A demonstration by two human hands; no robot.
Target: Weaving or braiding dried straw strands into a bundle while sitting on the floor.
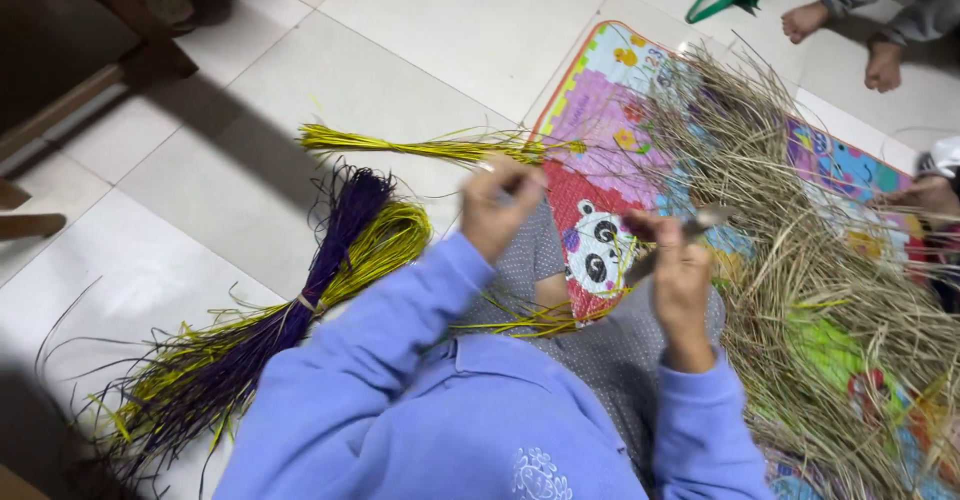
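My left hand (pixel 497 210) is raised, fingers pinched shut on the end of a thin yellow strand (pixel 440 148) that runs off to the left of the fingers across the floor (pixel 440 30). My right hand (pixel 678 270) is closed round a small blade or scraper (pixel 690 230), greyish, blurred, exact type I cannot tell; it sits just right of the left fingers, near but apart. Risks as I judge them: the tool edge is close to the left fingertips, so a slip along the thin strand could nick them; the strand is slim and could snap or split if pulled hard; loose ends could snag in the pile. Down-left of the fingers lies a tied bundle (pixel 300 310), purple and yellow strands, glossy, thin, stiff-looking, fanned at both ends. More yellow strands (pixel 520 322) lie across my lap below the fingers. Right of the fingers a big heap of dry straw (pixel 800 260), tan, wiry, tangled, covers a bright foam play mat (pixel 600 110) with cartoon prints. Floor is smooth pale tile. Another person's bare feet (pixel 845 35) are far up-right, and a second hand (pixel 925 195) is at the right edge.
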